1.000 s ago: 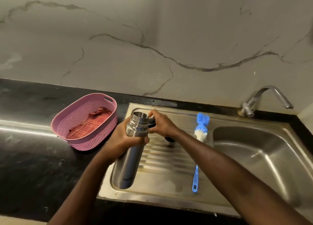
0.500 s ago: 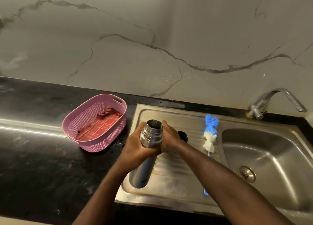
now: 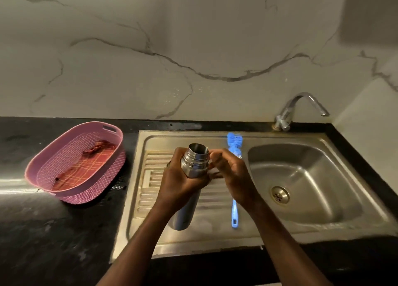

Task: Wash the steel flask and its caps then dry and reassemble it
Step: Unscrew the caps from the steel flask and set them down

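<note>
The steel flask (image 3: 195, 162) is uncapped, its threaded mouth open and tilted away from me over the drainboard (image 3: 148, 184). My left hand (image 3: 178, 182) grips it just below the neck. My right hand (image 3: 234, 178) is beside the neck on the right, with curled fingers close to the threads. Its palm faces away, so whether it holds anything is hidden. A dark sliver (image 3: 216, 174) shows between my hands, perhaps a black cap; I cannot tell. No other cap is visible.
A blue bottle brush (image 3: 234, 143) lies on the drainboard beside the sink basin (image 3: 312, 178), under the tap (image 3: 301, 104). A pink basket (image 3: 86, 190) holding a red checked cloth (image 3: 86, 165) stands on the black counter to the left.
My right hand was at the flask's mouth with a dark cap, which then showed on the drainboard behind the hand. The hand is back beside the neck and the cap is out of sight.
</note>
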